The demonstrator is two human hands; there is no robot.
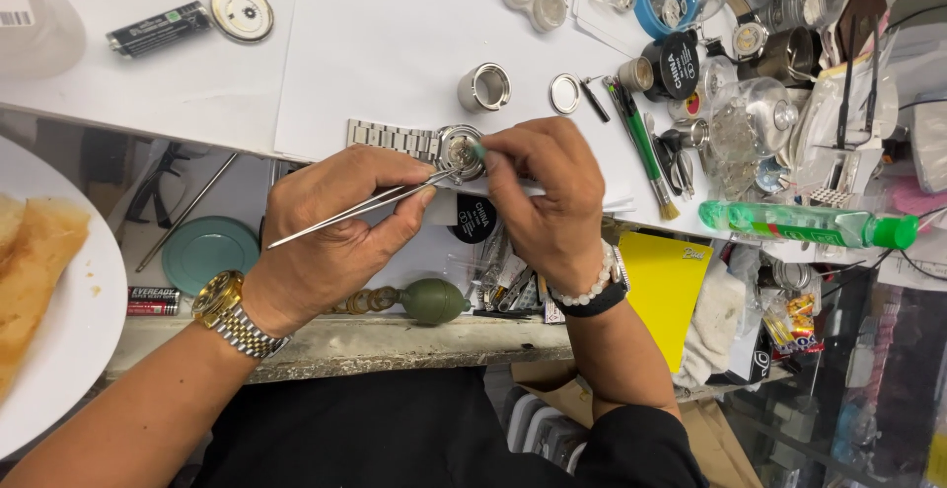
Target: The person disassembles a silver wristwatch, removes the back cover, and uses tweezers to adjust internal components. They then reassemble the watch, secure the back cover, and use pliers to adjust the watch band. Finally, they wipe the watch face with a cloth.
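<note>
A steel watch case [460, 150] with a metal link bracelet [393, 138] lies at the near edge of the white work sheet [395, 44]. My left hand [330, 236] grips steel tweezers [360, 207], whose tips reach the open watch case. My right hand [547, 197] pinches the case's right side with thumb and fingertips, steadying it. A gold and steel wristwatch [219, 300] sits on my left wrist; a bead bracelet and a dark band are on my right wrist.
On the sheet stand a metal ring holder [484, 86], a round bezel [564, 93] and a green-handled brush [643, 148]. Cluttered jars and parts fill the right. A green bottle [804, 224], a yellow card [663, 286], a green dust blower [432, 300], a teal lid [209, 254] and a white plate [59, 350] lie nearby.
</note>
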